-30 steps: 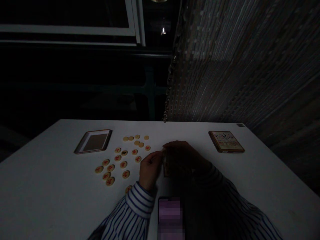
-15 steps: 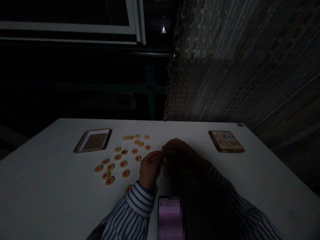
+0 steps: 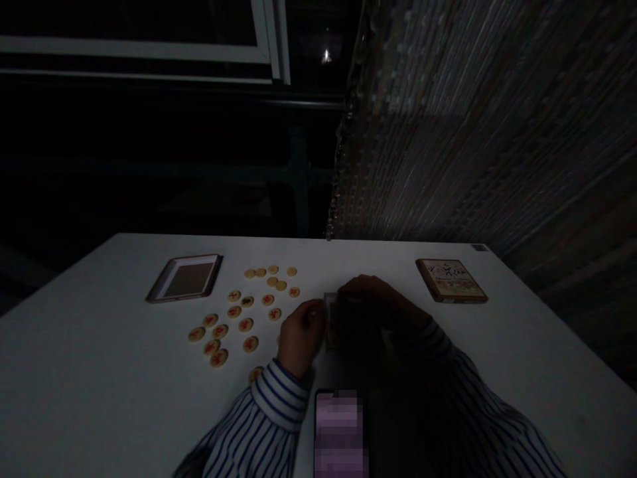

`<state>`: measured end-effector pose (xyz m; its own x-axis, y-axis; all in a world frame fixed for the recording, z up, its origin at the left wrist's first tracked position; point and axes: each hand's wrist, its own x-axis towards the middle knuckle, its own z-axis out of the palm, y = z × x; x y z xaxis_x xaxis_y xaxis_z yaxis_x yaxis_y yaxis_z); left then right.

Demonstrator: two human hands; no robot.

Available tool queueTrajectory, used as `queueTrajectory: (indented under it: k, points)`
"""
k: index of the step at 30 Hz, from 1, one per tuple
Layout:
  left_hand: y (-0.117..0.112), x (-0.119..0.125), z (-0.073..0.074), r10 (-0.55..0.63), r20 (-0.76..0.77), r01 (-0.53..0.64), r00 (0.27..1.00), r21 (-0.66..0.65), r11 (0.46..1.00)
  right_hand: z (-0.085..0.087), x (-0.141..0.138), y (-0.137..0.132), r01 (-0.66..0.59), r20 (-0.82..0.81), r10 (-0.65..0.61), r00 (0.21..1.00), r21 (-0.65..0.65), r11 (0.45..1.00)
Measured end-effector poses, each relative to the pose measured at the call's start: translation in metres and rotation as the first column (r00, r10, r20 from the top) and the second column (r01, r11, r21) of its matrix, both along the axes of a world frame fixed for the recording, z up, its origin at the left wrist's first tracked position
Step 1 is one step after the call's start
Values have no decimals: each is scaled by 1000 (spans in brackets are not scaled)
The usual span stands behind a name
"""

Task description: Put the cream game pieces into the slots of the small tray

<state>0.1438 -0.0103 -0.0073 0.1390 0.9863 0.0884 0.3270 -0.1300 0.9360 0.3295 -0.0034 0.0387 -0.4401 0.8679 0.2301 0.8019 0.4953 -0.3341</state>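
Note:
Between my hands stands a small open box (image 3: 329, 322), its left edge showing and the rest lost in dark shadow. My left hand (image 3: 300, 338) is closed at its left side, fingers curled against the edge. Over the box's right part is my right hand (image 3: 371, 297), the back of it upward; its fingers are hidden in the dark. Several round wooden Chinese chess pieces (image 3: 245, 324) with red characters lie loose to the left, one with a dark character (image 3: 247, 301). Farther back, several plain-faced pieces (image 3: 272, 281) lie together.
A phone (image 3: 338, 431) with a lit, blurred screen lies at the near edge. An upturned box lid (image 3: 215, 277) is at the back left of the white table (image 3: 124, 398). A printed game box (image 3: 452, 282) lies at the right. A string curtain (image 3: 423, 166) hangs behind.
My right hand has shifted a little to the right, away from my left fingers. The far left corner of the box now shows between them. The loose pieces lie as before.

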Motion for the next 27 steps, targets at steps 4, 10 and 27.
queueTrajectory:
  k: [4, 10, 27]
  points:
    - [-1, -1, -4, -39, -146, 51, 989, 84, 995, -4, 2, 1, -16, 101, 20, 995, -40, 999]
    - [-1, -1, -5, -65, -255, 98, 965, 117, 988, -14, -6, 4, 53, 361, -28, 932, -60, 997]
    - [-2, 1, -4, -84, -439, 154, 895, 126, 980, -5, -14, -3, 63, 515, 21, 857, -146, 987]
